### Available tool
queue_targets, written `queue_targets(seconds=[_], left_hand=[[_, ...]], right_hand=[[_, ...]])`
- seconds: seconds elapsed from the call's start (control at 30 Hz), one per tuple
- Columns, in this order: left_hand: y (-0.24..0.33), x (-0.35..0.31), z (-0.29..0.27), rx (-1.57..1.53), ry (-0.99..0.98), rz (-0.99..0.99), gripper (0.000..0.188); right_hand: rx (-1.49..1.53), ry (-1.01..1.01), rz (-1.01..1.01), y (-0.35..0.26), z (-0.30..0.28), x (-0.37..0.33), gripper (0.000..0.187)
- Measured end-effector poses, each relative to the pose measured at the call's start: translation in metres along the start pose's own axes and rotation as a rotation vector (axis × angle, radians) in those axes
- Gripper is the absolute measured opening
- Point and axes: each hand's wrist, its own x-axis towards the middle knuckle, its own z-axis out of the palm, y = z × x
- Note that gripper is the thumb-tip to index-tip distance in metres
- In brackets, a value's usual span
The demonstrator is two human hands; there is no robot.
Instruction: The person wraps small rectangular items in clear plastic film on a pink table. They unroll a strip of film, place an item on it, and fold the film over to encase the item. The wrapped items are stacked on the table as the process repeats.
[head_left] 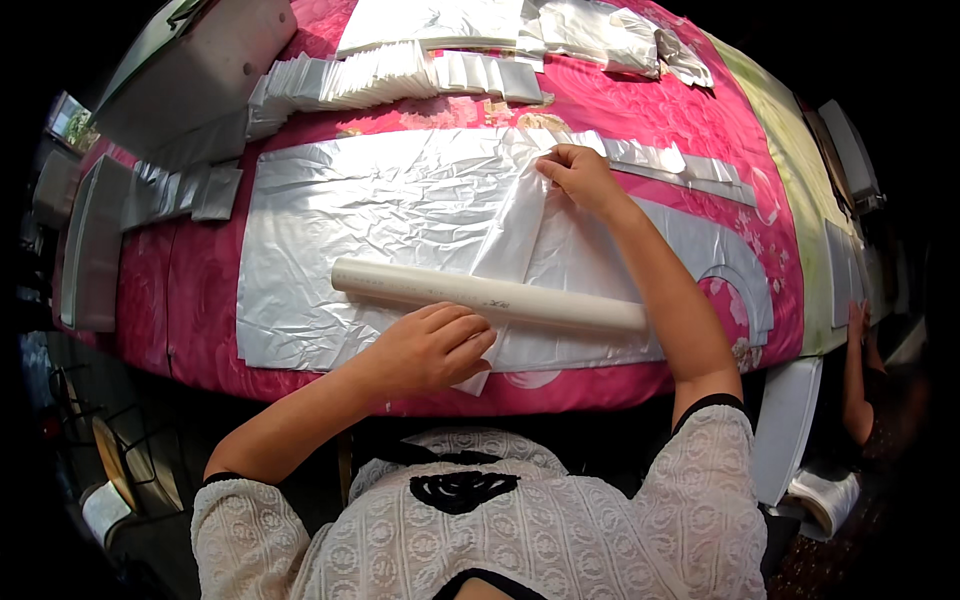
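A stack of thin white plastic bags (pixel 330 210) lies crumpled and shiny across the table before me, with curved cut-outs at its right end. Across the stack rests a white plastic pipe (pixel 420 285), slanting slightly down to the right. My right hand (pixel 580 175) pinches the far edge of the top bag, where a fold rises beneath the fingers. On the near side of the pipe, my left hand (pixel 435 345) is closed, with a corner of the bag showing below its fingertips. The inside of that grip is partly hidden.
A pink flowered cloth (pixel 200 300) covers the table. Folded white bags (pixel 370 75) stand in a row at the far side, with more flat bags (pixel 430 22) behind. A grey box (pixel 200 75) stands far left. Another person's hand (pixel 858 318) shows at the right.
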Motion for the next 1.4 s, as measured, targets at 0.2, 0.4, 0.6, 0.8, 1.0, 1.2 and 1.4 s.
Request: queue_targets(seconds=[0.2, 0.4, 0.6, 0.8, 1.0, 1.2, 1.4], left_hand=[[0.023, -0.005, 0.034, -0.017, -0.223, -0.123, 0.084], [0.037, -0.008, 0.04, 0.02, -0.243, -0.182, 0.087], [0.049, -0.005, 0.044, 0.057, -0.265, -0.205, 0.087], [0.051, -0.004, 0.041, 0.045, -0.271, -0.221, 0.085], [0.055, -0.005, 0.046, 0.035, -0.23, -0.236, 0.083], [0.074, -0.005, 0.064, 0.179, -0.207, -0.283, 0.07], [0.082, -0.008, 0.08, 0.252, -0.132, -0.306, 0.059]], right_hand=[[-0.062, -0.039, 0.039, -0.008, -0.001, 0.003, 0.024], [-0.285, 0.208, -0.256, -0.032, 0.024, -0.047, 0.029], [-0.602, -0.019, -0.506, -0.028, 0.055, -0.154, 0.042], [-0.744, 0.255, -0.299, 0.002, -0.006, -0.147, 0.045], [-0.682, 0.33, -0.261, 0.008, -0.039, -0.159, 0.046], [-0.677, -0.15, -0.447, -0.023, 0.026, -0.182, 0.048], [-0.677, -0.003, -0.498, -0.019, 0.037, -0.118, 0.045]])
